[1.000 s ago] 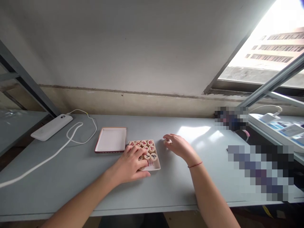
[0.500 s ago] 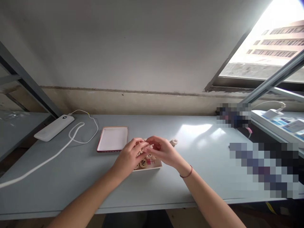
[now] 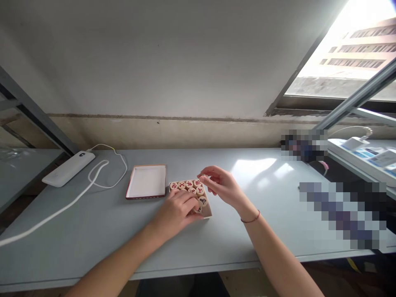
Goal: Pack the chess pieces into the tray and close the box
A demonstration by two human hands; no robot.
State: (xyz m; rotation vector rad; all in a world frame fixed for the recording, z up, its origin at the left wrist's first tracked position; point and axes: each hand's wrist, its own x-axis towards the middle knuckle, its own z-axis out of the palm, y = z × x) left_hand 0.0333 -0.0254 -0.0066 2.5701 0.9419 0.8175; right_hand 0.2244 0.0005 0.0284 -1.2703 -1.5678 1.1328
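A shallow white box (image 3: pixel 207 211) holds round wooden Chinese chess pieces (image 3: pixel 199 190) with red or black characters, set in rows. My left hand (image 3: pixel 181 206) lies over the box's near left part, hiding several pieces. Its thumb and index finger close around a black-marked chess piece (image 3: pixel 199 210) near the front edge. Above the box's far right corner, my right hand (image 3: pixel 221 183) has its fingers curled and its thumb near the index fingertip. Whatever it may hold is hidden.
An open box lid (image 3: pixel 147 181), white inside with a red edge, lies left of the box. Farther left are a white power strip (image 3: pixel 68 168) and its looping cable (image 3: pixel 71 203). Blurred-out items (image 3: pixel 340 216) lie at the right. A wall (image 3: pixel 161 132) stands behind the table.
My hands, together over the box before, have come apart. The left moved down onto the pieces; the right rose slightly and shifted right. The small stack beside the box no longer shows.
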